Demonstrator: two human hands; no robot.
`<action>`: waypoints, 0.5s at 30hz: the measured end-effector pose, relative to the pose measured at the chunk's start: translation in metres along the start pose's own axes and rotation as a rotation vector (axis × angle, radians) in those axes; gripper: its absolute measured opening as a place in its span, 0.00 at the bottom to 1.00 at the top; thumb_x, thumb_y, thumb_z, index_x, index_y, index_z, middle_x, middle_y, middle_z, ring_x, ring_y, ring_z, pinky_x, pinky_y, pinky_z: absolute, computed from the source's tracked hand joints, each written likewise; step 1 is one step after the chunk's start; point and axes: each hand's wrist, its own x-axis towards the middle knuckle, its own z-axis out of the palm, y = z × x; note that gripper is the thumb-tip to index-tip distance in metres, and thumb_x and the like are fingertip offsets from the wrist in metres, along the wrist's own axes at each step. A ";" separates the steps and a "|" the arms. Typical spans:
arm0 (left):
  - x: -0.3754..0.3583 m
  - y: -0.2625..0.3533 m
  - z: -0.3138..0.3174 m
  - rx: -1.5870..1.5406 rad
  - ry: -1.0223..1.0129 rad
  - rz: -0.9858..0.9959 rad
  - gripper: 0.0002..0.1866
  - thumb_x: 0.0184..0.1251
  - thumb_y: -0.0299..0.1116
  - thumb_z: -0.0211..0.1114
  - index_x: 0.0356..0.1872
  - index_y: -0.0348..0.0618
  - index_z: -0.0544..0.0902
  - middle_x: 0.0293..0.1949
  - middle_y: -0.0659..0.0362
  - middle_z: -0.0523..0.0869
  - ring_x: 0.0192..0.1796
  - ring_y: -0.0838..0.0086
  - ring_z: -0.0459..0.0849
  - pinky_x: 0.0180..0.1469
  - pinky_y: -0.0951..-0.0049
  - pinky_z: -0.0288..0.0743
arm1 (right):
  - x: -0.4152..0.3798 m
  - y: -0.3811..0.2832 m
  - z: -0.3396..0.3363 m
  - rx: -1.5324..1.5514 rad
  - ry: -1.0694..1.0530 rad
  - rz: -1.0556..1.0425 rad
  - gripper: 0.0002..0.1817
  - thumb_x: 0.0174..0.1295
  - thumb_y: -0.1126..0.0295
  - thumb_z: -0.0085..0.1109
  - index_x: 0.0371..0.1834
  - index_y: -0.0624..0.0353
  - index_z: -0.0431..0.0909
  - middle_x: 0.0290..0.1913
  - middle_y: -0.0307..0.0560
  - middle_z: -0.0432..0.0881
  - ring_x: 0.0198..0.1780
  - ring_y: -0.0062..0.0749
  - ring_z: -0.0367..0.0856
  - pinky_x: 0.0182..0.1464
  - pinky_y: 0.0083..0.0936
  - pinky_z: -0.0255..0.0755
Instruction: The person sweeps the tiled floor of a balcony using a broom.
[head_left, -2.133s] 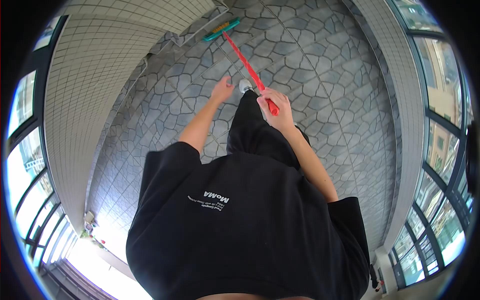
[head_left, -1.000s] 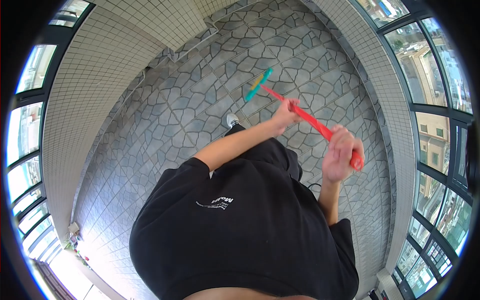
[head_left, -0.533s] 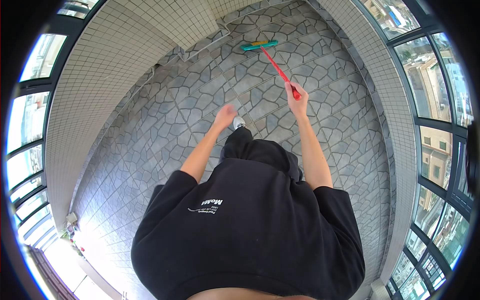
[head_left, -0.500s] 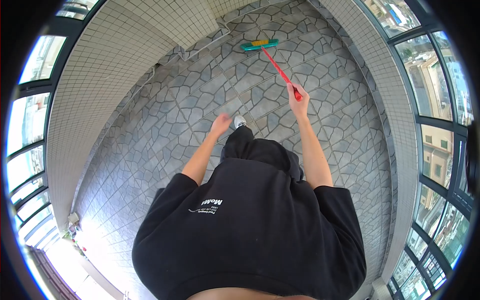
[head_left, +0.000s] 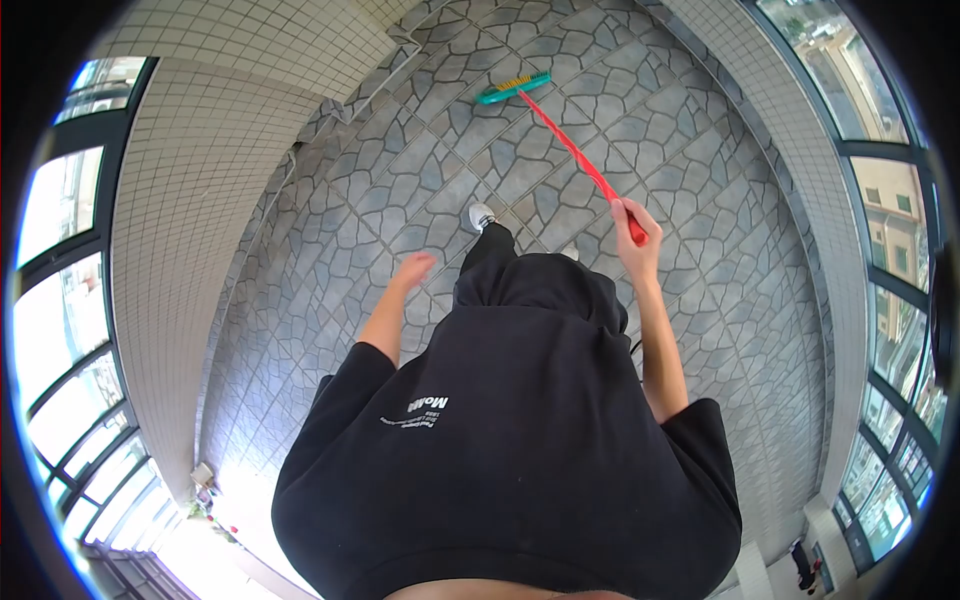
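My right hand (head_left: 640,248) is closed around the end of the red handle of a broom (head_left: 580,155). The handle slants up and to the left to a green broom head (head_left: 514,89) with yellow and dark bristles, which lies on the stone-patterned floor (head_left: 400,190). Off to the left of my body, my left hand (head_left: 413,271) hangs in the air, slightly blurred. Its fingers look loosely extended, and nothing shows in it.
A white shoe (head_left: 482,217) is on the floor in front of my body. Tiled walls (head_left: 170,250) curve along both sides, with windows (head_left: 885,210) above them. Small plants (head_left: 205,515) and a pale box (head_left: 203,474) stand at the lower left.
My right hand has moved down and right with the handle end. The broom head has shifted slightly left. My left hand has drawn back to the lower left, and the view has turned.
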 end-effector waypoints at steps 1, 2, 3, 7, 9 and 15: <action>0.008 0.023 0.019 0.059 -0.016 0.067 0.30 0.56 0.50 0.67 0.56 0.42 0.77 0.45 0.56 0.83 0.43 0.71 0.81 0.41 0.68 0.74 | -0.010 -0.012 -0.014 -0.019 0.009 0.035 0.10 0.65 0.68 0.60 0.38 0.66 0.81 0.25 0.37 0.78 0.29 0.15 0.71 0.33 0.15 0.66; 0.021 0.042 0.040 0.115 -0.025 0.161 0.31 0.56 0.50 0.67 0.57 0.42 0.77 0.45 0.55 0.84 0.45 0.70 0.81 0.44 0.68 0.75 | -0.020 -0.024 -0.028 -0.019 0.028 0.041 0.10 0.65 0.68 0.60 0.38 0.66 0.81 0.25 0.37 0.78 0.29 0.15 0.71 0.33 0.15 0.66; 0.031 0.060 0.063 0.169 -0.037 0.256 0.31 0.57 0.51 0.67 0.58 0.42 0.76 0.46 0.54 0.84 0.47 0.68 0.82 0.47 0.68 0.75 | -0.030 -0.037 -0.043 -0.036 0.025 0.079 0.10 0.65 0.68 0.60 0.38 0.66 0.81 0.25 0.37 0.78 0.29 0.15 0.71 0.33 0.15 0.66; 0.040 0.128 0.163 0.230 -0.227 0.603 0.29 0.59 0.48 0.67 0.57 0.41 0.77 0.47 0.50 0.84 0.49 0.64 0.83 0.50 0.67 0.75 | -0.064 -0.083 -0.099 -0.097 0.035 0.174 0.10 0.65 0.68 0.60 0.38 0.66 0.81 0.25 0.37 0.78 0.29 0.14 0.71 0.33 0.14 0.65; -0.001 0.166 0.197 0.310 -0.318 0.636 0.28 0.59 0.47 0.67 0.57 0.41 0.76 0.46 0.50 0.84 0.47 0.64 0.83 0.50 0.66 0.75 | -0.073 -0.102 -0.121 -0.140 0.015 0.192 0.10 0.65 0.68 0.60 0.38 0.66 0.81 0.24 0.37 0.78 0.29 0.14 0.72 0.33 0.15 0.65; -0.033 0.168 0.236 0.464 -0.418 0.789 0.27 0.60 0.46 0.64 0.57 0.42 0.76 0.43 0.50 0.85 0.48 0.62 0.83 0.49 0.65 0.75 | -0.080 -0.132 -0.130 -0.098 0.051 0.187 0.09 0.63 0.69 0.61 0.34 0.65 0.81 0.25 0.40 0.81 0.30 0.17 0.78 0.33 0.17 0.68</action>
